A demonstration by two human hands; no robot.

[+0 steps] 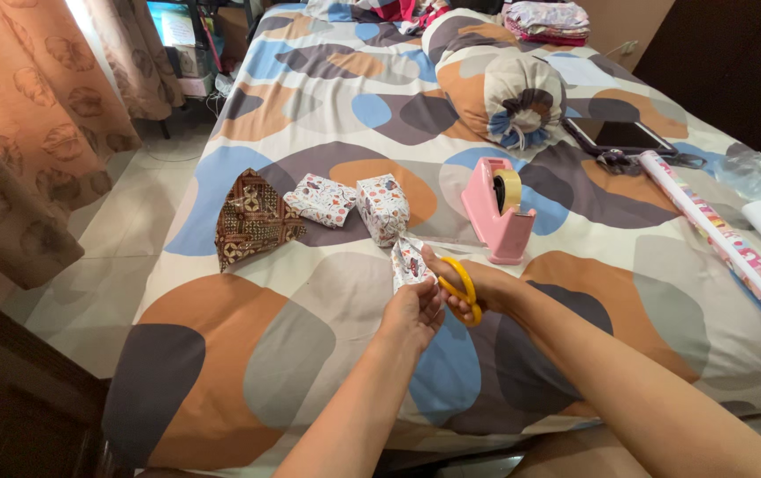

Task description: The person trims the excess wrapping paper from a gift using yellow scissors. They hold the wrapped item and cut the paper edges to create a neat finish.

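Bed [575, 265]: fills most of the view, spread with a sheet of large blue, orange, grey and cream shapes; all the wrapping things lie on it
Bolster [495, 84]: a rolled cushion in the same cloth, lying near the head end, well apart from the hands
Roll of wrapping paper [726, 235]: long and patterned, lying along the right edge of the bed, not unrolled here
Tablet [619, 134]: dark and flat, beside the upper end of the roll
Brown patterned parcel [252, 217]: folded shut, lying at the left of the row; it looks finished
Two wrapped boxes: a flat box [321, 199] and a taller box [382, 208], both covered in white printed paper, just beside each other and looking done
Tape dispenser [497, 208]: pink, upright, loaded with a tape roll, near the hands on their far side
Paper piece [410, 258]: a small scrap of the same white printed paper, held up just above the sheet in front of the taller box; this is the work in hand, and it is not yet on any parcel
Left hand [411, 310]: fingers pinched on the lower edge of the paper piece
Right hand [473, 288]: closed through the handles of the yellow scissors [462, 288]; whether the blades are cutting cannot be told
Progress: three parcels judged complete, trimming of one scrap under way, taping not seen
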